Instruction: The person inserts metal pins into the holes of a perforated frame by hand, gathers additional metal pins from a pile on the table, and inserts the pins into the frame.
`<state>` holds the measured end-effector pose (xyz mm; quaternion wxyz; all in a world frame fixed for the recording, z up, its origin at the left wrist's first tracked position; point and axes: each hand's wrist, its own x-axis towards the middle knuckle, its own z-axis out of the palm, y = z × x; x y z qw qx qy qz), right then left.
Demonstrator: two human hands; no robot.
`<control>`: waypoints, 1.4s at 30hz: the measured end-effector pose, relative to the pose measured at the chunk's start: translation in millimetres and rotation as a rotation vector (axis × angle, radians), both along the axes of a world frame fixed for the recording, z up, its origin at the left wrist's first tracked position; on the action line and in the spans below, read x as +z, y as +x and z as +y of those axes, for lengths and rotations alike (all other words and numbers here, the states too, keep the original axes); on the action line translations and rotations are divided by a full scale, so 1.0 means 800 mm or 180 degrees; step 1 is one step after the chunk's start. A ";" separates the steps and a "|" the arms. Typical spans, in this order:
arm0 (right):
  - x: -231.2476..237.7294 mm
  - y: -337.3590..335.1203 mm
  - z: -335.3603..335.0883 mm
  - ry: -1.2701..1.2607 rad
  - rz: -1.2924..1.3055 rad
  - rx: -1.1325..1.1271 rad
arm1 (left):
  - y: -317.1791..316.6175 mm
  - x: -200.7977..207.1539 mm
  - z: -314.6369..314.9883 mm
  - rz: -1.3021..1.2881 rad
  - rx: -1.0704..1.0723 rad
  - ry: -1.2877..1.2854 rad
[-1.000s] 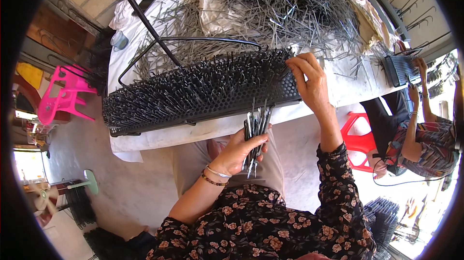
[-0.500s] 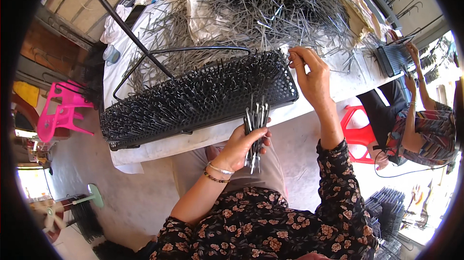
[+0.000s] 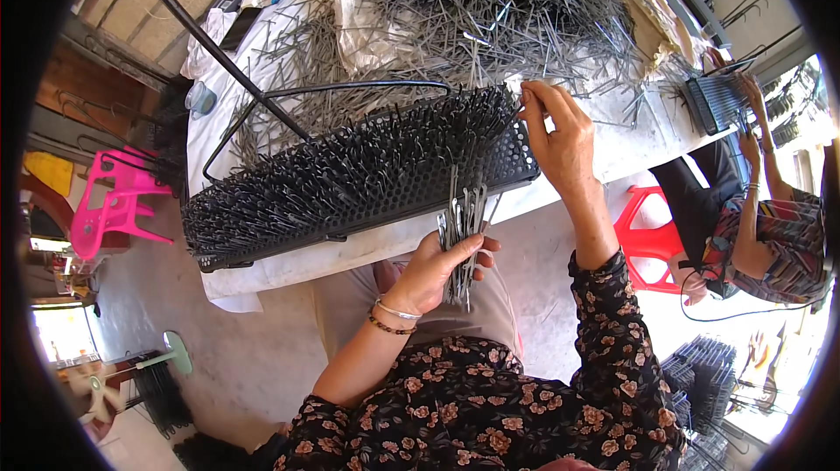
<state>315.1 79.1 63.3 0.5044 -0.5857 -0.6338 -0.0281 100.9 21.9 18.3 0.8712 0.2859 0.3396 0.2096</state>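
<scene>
My left hand (image 3: 429, 272) is closed round a bundle of thin metal strips (image 3: 464, 209), held upright just in front of the rack's near edge. A long black perforated rack (image 3: 512, 175) lies slanted across the table, densely filled with upright dark strips with bent tips (image 3: 341, 160). At its far right corner my right hand (image 3: 563, 134) is closed, thumb and forefinger pinched together beside the outermost strips. Whatever is between those fingertips is too small to make out. Bare holes show along the rack's right end and near side.
Behind the rack spreads a big heap of loose strips (image 3: 516, 12) on cloth. A black bar frame (image 3: 236, 64) rises over the rack's left part. A cup (image 3: 201, 99) stands at the left. Rightward, a co-worker (image 3: 761, 235) handles another rack (image 3: 713, 105) near a red stool (image 3: 646, 239).
My right fingertips have shifted slightly at the rack's corner. The bundle in my left hand has tilted and fanned a little. The co-worker's hands have moved slightly.
</scene>
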 end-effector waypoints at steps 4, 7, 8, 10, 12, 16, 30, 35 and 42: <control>-0.001 -0.002 0.000 -0.0011 -0.0168 -0.0047 | -0.006 -0.009 -0.002 -0.0064 -0.0073 -0.0099; 0.000 -0.002 0.001 -0.0051 -0.0200 -0.0033 | -0.009 -0.008 0.000 -0.0152 0.0014 -0.0191; 0.001 -0.002 0.000 -0.0064 -0.0219 -0.0049 | -0.011 -0.009 0.001 -0.0231 0.0048 -0.0304; 0.008 -0.008 -0.002 -0.0026 -0.0387 0.0051 | -0.017 -0.009 0.002 -0.0292 0.0121 -0.0379; 0.010 -0.011 -0.002 0.0010 -0.0562 0.0137 | -0.023 -0.014 0.001 -0.0081 -0.0050 0.0053; 0.003 -0.008 0.002 -0.0109 -0.0706 0.0105 | -0.030 -0.017 0.000 -0.0086 -0.0131 0.0098; -0.007 -0.008 -0.010 -0.0253 -0.1186 0.0166 | -0.055 -0.015 0.000 -0.0010 0.0043 0.0351; 0.010 -0.023 -0.053 -0.0462 -0.0027 0.0478 | -0.071 -0.009 0.003 -0.0070 0.0079 0.0310; -0.053 -0.037 -0.139 -0.2730 0.1491 0.1523 | -0.073 0.006 0.002 0.0025 -0.0222 0.0653</control>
